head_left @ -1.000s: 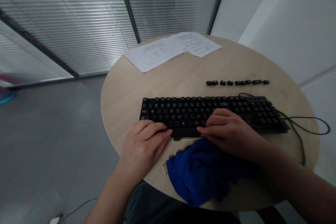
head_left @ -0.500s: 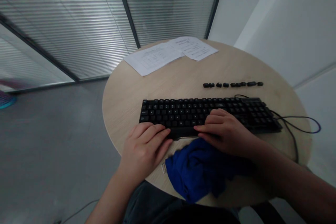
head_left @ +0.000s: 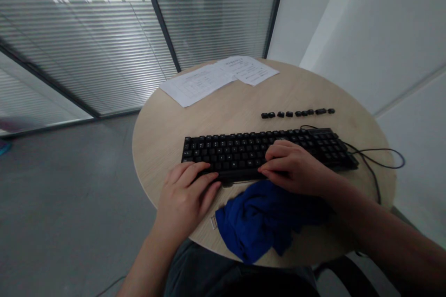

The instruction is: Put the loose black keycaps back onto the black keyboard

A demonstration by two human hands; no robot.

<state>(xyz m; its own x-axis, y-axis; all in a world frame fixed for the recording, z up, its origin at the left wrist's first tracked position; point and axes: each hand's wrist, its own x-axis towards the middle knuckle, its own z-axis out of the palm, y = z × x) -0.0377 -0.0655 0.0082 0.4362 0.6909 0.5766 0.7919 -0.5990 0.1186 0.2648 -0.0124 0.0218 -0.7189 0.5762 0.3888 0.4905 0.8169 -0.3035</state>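
A black keyboard [head_left: 237,148] lies across the round table. My left hand [head_left: 186,192] rests at its front left corner, fingers stretched over the lower keys and the thumb off the front edge. My right hand [head_left: 289,167] is at the front edge, right of the long space bar [head_left: 240,175]. Its thumb and index finger come together there and the other fingers are curled; whatever may be between the tips is hidden. A crumpled blue cloth [head_left: 254,222] lies in front of the keyboard, partly under my right wrist and forearm.
A row of several loose black keycaps [head_left: 289,114] sits behind the keyboard. Printed papers [head_left: 198,84] lie at the far edge of the wooden table [head_left: 153,134]. A black cable [head_left: 386,149] loops on the right. Glass with blinds stands beyond, a white wall at right.
The view has shifted slightly, moving the table a little leftward in the picture. My right fingertips have drawn closer together at the keyboard's front edge. My left hand stays at the front left corner.
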